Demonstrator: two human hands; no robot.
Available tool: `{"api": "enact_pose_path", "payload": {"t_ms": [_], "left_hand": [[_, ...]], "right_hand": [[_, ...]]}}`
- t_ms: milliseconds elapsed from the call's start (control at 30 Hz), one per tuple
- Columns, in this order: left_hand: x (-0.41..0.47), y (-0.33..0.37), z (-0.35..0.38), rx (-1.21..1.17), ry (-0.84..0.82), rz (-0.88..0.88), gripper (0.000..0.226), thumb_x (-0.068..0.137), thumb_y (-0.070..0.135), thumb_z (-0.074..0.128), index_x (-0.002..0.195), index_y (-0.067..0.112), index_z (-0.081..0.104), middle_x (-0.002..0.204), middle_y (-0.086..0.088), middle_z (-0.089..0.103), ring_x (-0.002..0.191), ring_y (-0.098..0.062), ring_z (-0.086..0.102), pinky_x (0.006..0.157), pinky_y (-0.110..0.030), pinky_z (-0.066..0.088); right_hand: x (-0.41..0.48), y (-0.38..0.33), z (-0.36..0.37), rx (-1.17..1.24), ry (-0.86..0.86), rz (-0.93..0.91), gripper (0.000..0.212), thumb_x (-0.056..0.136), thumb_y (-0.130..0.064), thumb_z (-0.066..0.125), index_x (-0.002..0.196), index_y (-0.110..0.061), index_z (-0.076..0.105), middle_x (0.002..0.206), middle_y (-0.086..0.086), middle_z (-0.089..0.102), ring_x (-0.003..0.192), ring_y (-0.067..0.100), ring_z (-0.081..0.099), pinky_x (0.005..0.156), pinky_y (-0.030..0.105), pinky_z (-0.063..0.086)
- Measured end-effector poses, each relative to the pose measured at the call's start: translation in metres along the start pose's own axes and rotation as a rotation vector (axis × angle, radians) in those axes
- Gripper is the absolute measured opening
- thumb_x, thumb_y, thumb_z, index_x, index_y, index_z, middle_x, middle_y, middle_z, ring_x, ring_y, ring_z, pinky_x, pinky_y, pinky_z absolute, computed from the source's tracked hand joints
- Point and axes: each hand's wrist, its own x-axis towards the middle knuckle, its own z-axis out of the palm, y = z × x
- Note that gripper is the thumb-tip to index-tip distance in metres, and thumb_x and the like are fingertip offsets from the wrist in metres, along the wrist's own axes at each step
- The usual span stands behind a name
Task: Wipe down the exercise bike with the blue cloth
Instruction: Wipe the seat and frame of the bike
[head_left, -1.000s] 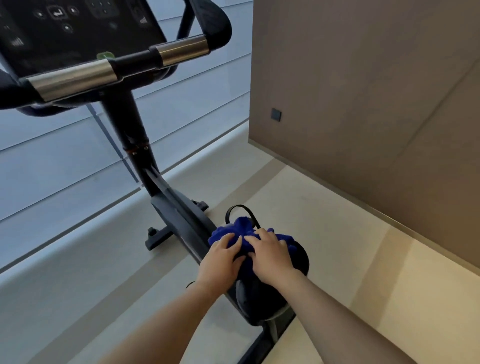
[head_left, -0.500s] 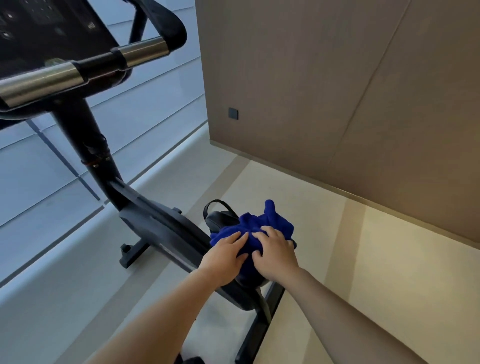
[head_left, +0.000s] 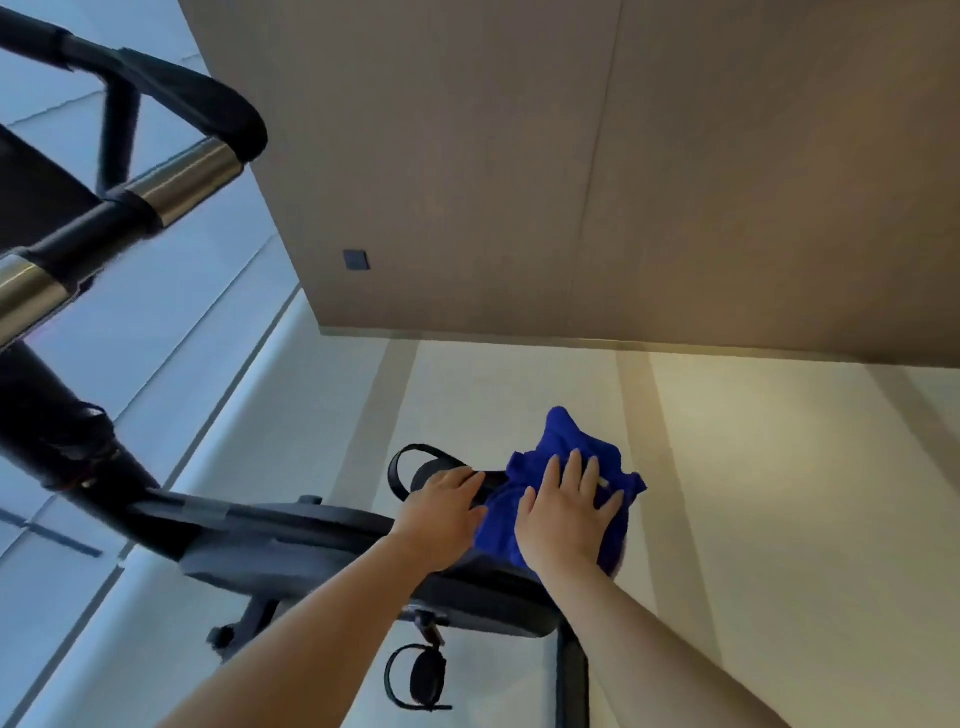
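Note:
The black exercise bike (head_left: 291, 540) runs from the handlebars at upper left down to its flywheel housing at lower centre. A bunched blue cloth (head_left: 561, 462) lies over the right-hand pedal area. My right hand (head_left: 569, 506) presses flat on the cloth, fingers spread. My left hand (head_left: 441, 512) rests beside it on the black pedal (head_left: 415, 467) with its strap loop, touching the cloth's left edge. The pedal body under the cloth is hidden.
Chrome-and-black handlebars (head_left: 182, 176) jut out at upper left, close to my head. A second strapped pedal (head_left: 423, 675) hangs below the housing. A tan wall panel (head_left: 571, 182) with a small dark socket (head_left: 356, 260) stands behind. Pale floor (head_left: 753, 493) lies right, windows left.
The view has swung right and tilted. The cloth and my right hand have slid to the right over the pedal, the right hand flattening out. My left hand has shifted onto the bare pedal.

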Motion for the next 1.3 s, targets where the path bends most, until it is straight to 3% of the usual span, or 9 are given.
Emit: {"api": "enact_pose_path", "payload": {"t_ms": [200, 333, 467, 567, 800, 900, 967, 1067, 1300], "left_hand": [[0.029, 0.011, 0.013, 0.053, 0.042, 0.137, 0.046, 0.097, 0.045, 0.025, 0.135, 0.023, 0.039, 0.141, 0.005, 0.043, 0.132, -0.016, 0.035, 0.110, -0.048, 0.026], [0.051, 0.016, 0.022, 0.052, -0.033, 0.139, 0.047, 0.097, 0.047, 0.021, 0.128, 0.019, 0.042, 0.133, 0.004, 0.048, 0.127, -0.016, 0.039, 0.109, -0.050, 0.024], [0.064, 0.015, 0.028, 0.193, -0.048, 0.110, 0.048, 0.097, 0.046, 0.012, 0.110, 0.016, 0.048, 0.113, 0.000, 0.052, 0.106, -0.019, 0.047, 0.091, -0.041, 0.035], [0.063, 0.016, 0.032, 0.218, 0.005, 0.104, 0.048, 0.097, 0.045, 0.012, 0.105, 0.017, 0.049, 0.106, 0.000, 0.053, 0.098, -0.019, 0.049, 0.087, -0.040, 0.037], [0.062, 0.013, 0.029, 0.037, 0.123, 0.147, 0.046, 0.095, 0.050, 0.017, 0.095, 0.021, 0.054, 0.093, 0.005, 0.062, 0.088, -0.017, 0.057, 0.083, -0.038, 0.042], [0.069, 0.011, 0.028, -0.053, 0.164, 0.134, 0.050, 0.095, 0.048, 0.015, 0.091, 0.020, 0.056, 0.088, 0.002, 0.062, 0.081, -0.018, 0.058, 0.076, -0.038, 0.046], [0.077, 0.010, 0.026, -0.064, 0.183, 0.124, 0.053, 0.094, 0.049, 0.015, 0.089, 0.019, 0.058, 0.089, 0.000, 0.062, 0.082, -0.019, 0.058, 0.072, -0.038, 0.048], [0.090, 0.005, 0.028, -0.051, 0.169, 0.082, 0.055, 0.093, 0.056, 0.020, 0.106, 0.020, 0.060, 0.106, 0.000, 0.062, 0.097, -0.020, 0.057, 0.080, -0.041, 0.049], [0.099, -0.002, 0.035, -0.096, 0.070, 0.043, 0.067, 0.080, 0.074, 0.017, 0.115, 0.031, 0.055, 0.112, 0.007, 0.063, 0.098, -0.016, 0.060, 0.073, -0.035, 0.051]], "right_hand": [[-0.018, 0.007, 0.012, -0.044, 0.046, 0.043, 0.061, 0.095, -0.047, 0.023, 0.148, -0.017, 0.016, 0.158, 0.010, 0.009, 0.144, 0.030, 0.005, 0.110, 0.059, 0.011], [-0.004, 0.007, 0.013, -0.023, 0.025, 0.041, 0.063, 0.094, -0.049, 0.022, 0.148, -0.020, 0.012, 0.158, 0.009, 0.005, 0.144, 0.031, 0.001, 0.109, 0.062, 0.008], [0.018, 0.010, 0.014, -0.007, 0.021, 0.033, 0.061, 0.093, -0.049, 0.019, 0.148, -0.023, 0.012, 0.158, 0.009, 0.004, 0.144, 0.032, 0.000, 0.109, 0.063, 0.005], [0.027, 0.012, 0.010, 0.021, 0.018, 0.000, 0.059, 0.094, -0.049, 0.019, 0.147, -0.024, 0.015, 0.158, 0.008, 0.006, 0.144, 0.031, 0.001, 0.109, 0.062, 0.004], [-0.002, 0.009, 0.018, 0.075, 0.146, 0.076, 0.053, 0.093, -0.042, 0.028, 0.142, -0.024, 0.035, 0.153, 0.005, 0.029, 0.142, 0.027, 0.020, 0.109, 0.055, 0.021], [0.002, 0.010, 0.018, 0.080, 0.138, 0.073, 0.053, 0.093, -0.040, 0.029, 0.142, -0.024, 0.034, 0.153, 0.005, 0.027, 0.142, 0.028, 0.018, 0.109, 0.057, 0.020], [0.012, 0.011, 0.018, 0.074, 0.100, 0.070, 0.054, 0.094, -0.043, 0.025, 0.146, -0.026, 0.025, 0.156, 0.005, 0.017, 0.144, 0.029, 0.009, 0.110, 0.058, 0.014], [0.029, 0.011, 0.016, 0.090, 0.056, 0.097, 0.056, 0.095, -0.048, 0.018, 0.147, -0.028, 0.016, 0.158, 0.005, 0.007, 0.144, 0.029, 0.000, 0.110, 0.060, 0.006], [0.032, 0.011, 0.010, 0.154, 0.084, 0.122, 0.056, 0.090, -0.049, 0.028, 0.142, -0.028, 0.029, 0.155, 0.004, 0.019, 0.143, 0.028, 0.008, 0.110, 0.059, 0.009]]}}
